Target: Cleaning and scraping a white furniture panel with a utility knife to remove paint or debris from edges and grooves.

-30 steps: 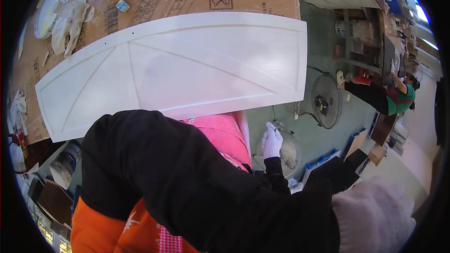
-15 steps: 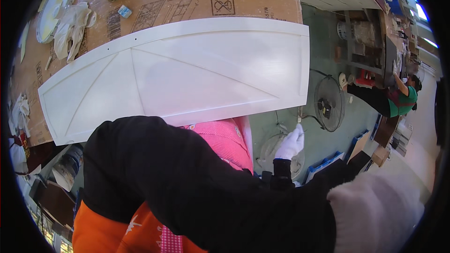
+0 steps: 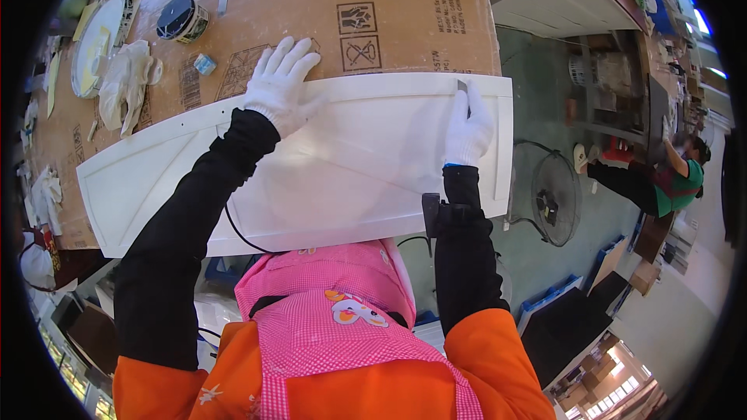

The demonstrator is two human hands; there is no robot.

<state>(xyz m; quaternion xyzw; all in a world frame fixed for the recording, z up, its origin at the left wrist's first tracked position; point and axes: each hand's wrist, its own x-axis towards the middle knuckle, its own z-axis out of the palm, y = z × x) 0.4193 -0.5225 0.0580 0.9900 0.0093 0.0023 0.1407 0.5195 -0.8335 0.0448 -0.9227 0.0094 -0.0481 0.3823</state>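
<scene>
- Far out beyond the left hand lie a crumpled white rag (image 3: 128,82), a round tin (image 3: 180,18) and a pale round plate (image 3: 95,40), all on brown cardboard (image 3: 389,0) that covers the bench.
- The left hand (image 3: 278,84), in a white glove, lies flat with fingers spread – the palm presses on the far long edge of the white panel (image 3: 311,179), the fingertips reach over onto the cardboard.
- The panel lies straight under both hands. Its long axis runs left to right across the person, with the left end tipped a little nearer to the body.
- The right hand (image 3: 468,128), also gloved, is closed around a small flat blade (image 3: 462,87), most likely a scraper, whose tip touches the panel's far edge close to the right-hand corner.
- The right hand is the one nearer that corner and the short right end; the left hand sits nearer the middle of the panel, well apart from the right.
- Off past the right hand, down on the floor, stands a fan (image 3: 554,196) – and further still another person (image 3: 669,179) bends over their own work.
</scene>
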